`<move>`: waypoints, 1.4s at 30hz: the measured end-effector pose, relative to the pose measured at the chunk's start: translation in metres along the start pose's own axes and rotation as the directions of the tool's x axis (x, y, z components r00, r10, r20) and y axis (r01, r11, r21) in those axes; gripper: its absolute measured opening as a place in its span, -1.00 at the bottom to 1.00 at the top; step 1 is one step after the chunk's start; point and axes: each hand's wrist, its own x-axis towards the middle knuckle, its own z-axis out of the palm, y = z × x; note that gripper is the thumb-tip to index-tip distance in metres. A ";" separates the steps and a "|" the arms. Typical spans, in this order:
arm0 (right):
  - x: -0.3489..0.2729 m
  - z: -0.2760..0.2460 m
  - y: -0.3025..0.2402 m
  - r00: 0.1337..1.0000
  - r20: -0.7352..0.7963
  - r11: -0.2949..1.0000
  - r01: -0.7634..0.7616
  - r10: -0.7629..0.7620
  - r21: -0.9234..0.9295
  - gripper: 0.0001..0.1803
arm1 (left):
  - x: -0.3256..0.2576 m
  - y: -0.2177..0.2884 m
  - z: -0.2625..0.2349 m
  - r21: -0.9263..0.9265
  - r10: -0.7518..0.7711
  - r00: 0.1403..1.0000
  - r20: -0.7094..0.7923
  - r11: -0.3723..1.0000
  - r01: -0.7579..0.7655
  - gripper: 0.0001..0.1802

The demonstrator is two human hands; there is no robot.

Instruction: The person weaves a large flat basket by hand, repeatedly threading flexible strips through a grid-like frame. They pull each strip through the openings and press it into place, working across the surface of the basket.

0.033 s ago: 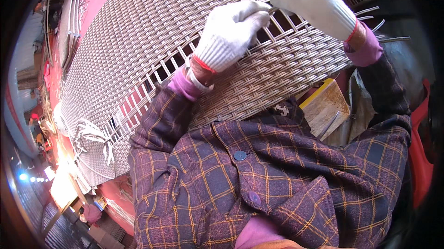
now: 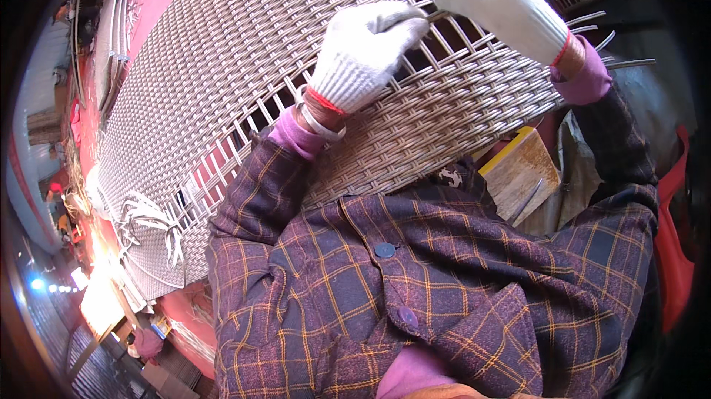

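A large woven wicker panel (image 2: 222, 51) of grey-brown strands slopes before me. A ladder-like row of bare cross strands (image 2: 215, 169) runs through it, with gaps between them. My left hand (image 2: 363, 51), in a white knitted glove, is closed at the upper right part of this row. Its fingertips are hidden, so what it pinches I cannot make out. My right hand (image 2: 503, 10), gloved likewise, is just to the right. Its index finger stretches left over the weave and its thumb stands apart below. I see nothing in it.
Loose strand ends (image 2: 600, 28) stick out at the panel's right edge. A bundle of pale strands (image 2: 152, 221) lies on the lower left. Below the panel is a worn board with a yellow edge (image 2: 518, 173). A red chair part (image 2: 674, 236) stands at far right.
My left hand has turned slightly at the wrist, its fingertips shifting a little left. My right hand has moved very slightly; the panel stays put.
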 end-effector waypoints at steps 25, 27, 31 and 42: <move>0.019 0.015 0.027 0.893 0.371 0.967 -0.229 0.256 -0.116 -0.32 | 0.029 -0.035 0.030 0.865 0.286 0.925 0.251 0.364 -0.347 -0.82; 0.019 0.016 0.029 0.888 0.382 0.964 -0.201 0.255 -0.176 -0.33 | 0.013 -0.031 0.026 0.816 0.348 0.928 0.135 0.492 -0.303 -0.79; 0.020 0.026 0.045 0.962 0.259 0.948 0.160 -0.087 -0.276 -0.42 | -0.017 -0.013 0.021 0.731 0.488 0.872 -0.017 0.602 -0.322 -0.67; 0.006 -0.026 0.069 0.980 -0.196 0.994 -0.044 0.023 -0.103 -0.56 | -0.034 -0.021 0.018 0.750 0.563 0.819 0.110 0.494 -0.440 -0.72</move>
